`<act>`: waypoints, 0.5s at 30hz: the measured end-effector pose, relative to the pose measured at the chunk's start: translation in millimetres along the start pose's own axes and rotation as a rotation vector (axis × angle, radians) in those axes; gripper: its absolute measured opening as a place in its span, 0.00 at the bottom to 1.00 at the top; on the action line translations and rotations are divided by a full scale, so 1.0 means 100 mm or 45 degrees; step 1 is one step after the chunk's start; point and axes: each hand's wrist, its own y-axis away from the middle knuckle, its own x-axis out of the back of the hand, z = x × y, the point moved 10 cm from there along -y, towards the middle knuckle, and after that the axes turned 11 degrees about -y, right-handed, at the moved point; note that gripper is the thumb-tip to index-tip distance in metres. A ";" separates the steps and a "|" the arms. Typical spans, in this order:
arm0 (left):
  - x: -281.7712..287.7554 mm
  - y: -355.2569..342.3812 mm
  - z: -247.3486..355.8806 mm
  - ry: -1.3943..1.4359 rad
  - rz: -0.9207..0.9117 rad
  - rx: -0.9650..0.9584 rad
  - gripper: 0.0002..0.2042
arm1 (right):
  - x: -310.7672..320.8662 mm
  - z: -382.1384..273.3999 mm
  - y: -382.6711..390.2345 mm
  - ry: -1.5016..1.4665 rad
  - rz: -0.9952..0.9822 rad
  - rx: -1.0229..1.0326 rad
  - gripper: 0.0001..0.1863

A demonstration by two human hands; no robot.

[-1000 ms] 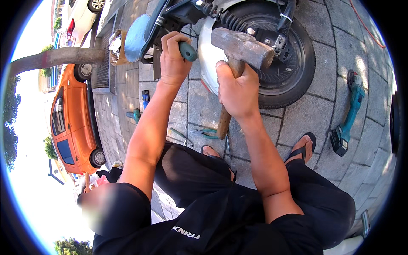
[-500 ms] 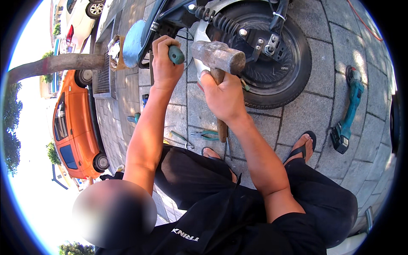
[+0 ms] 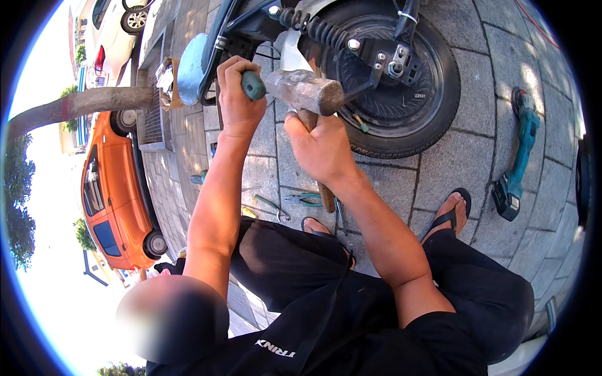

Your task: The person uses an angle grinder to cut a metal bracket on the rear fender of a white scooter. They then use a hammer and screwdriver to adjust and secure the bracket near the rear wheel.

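Head view: hands [image 3: 240, 103] [image 3: 323, 149] grip green handle [image 3: 253, 86], left, and hammer [image 3: 304, 89], right; shaft [image 3: 327, 198] points bodyward, hammerhead [image 3: 313, 94] crosswise.

Scooter [image 3: 407, 113] cut off above, round shape [image 3: 172, 319] blurred, green handle [image 3: 253, 85] partly hidden by left fingers [image 3: 231, 71]

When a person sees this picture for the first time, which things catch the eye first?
Probably the hammer in the right hand, upper middle, beside the green handle in the left hand. Next, the black wheel at the top and the orange car at far left. A teal power tool lies at right.
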 end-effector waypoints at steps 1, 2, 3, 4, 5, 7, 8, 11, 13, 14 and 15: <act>0.01 -0.01 0.01 0.013 0.005 0.002 0.14 | 0.00 0.03 0.00 0.008 0.000 0.006 0.16; 0.02 -0.02 0.02 0.026 0.010 0.004 0.14 | -0.01 0.04 0.00 0.016 0.000 0.011 0.16; 0.02 -0.03 0.03 0.028 0.007 0.000 0.14 | -0.01 0.05 0.00 0.005 0.003 0.003 0.16; 0.03 -0.04 0.05 0.028 0.003 -0.002 0.14 | -0.01 0.06 0.01 -0.007 0.005 -0.006 0.16; 0.03 -0.04 0.06 0.028 -0.001 -0.004 0.14 | -0.01 0.07 0.01 -0.019 0.006 -0.014 0.16; 0.02 -0.03 0.02 0.041 -0.004 0.001 0.15 | -0.03 0.07 0.02 -0.019 0.010 -0.011 0.16; 0.02 -0.02 0.00 0.047 -0.005 0.004 0.15 | -0.03 0.07 0.02 -0.019 0.011 -0.009 0.16; -0.01 -0.02 -0.04 0.079 0.023 -0.001 0.15 | -0.05 0.08 0.01 0.010 -0.001 0.080 0.16; 0.00 -0.01 -0.03 0.083 0.020 -0.019 0.17 | -0.09 0.08 0.02 0.044 -0.065 0.049 0.15; 0.02 -0.01 -0.02 0.082 0.019 -0.027 0.17 | -0.11 0.07 0.02 0.059 -0.099 0.033 0.15; 0.04 0.00 -0.02 0.106 0.009 -0.003 0.17 | -0.15 0.00 0.04 0.087 -0.144 0.091 0.15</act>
